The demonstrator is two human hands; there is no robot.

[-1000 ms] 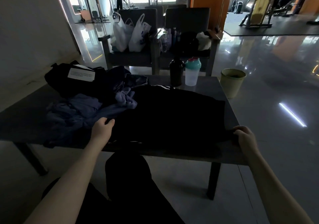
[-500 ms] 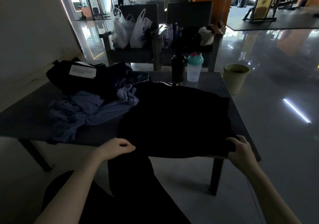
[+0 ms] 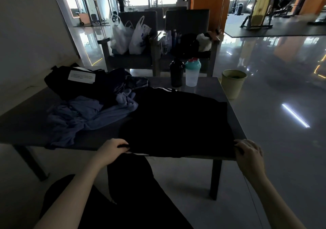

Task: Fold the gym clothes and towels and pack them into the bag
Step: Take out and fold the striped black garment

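A black garment [image 3: 176,123] with white stripes lies spread flat on the dark table [image 3: 26,123]. My left hand [image 3: 112,149] pinches its near left corner at the table's front edge. My right hand [image 3: 248,153] grips its near right corner. A crumpled blue-grey towel [image 3: 84,116] lies to the left of the garment. Behind it, at the back left, sits a black bag [image 3: 74,84] with a white label, and dark clothes are heaped against it.
A black bottle [image 3: 176,74] and a clear shaker with a teal lid [image 3: 192,73] stand at the table's far edge. A green bin [image 3: 232,84] stands on the floor to the right. Two chairs behind hold white plastic bags [image 3: 130,34] and other items.
My left hand moved from the garment's left side down to its near left corner and took hold of it. My right hand kept its grip on the near right corner.
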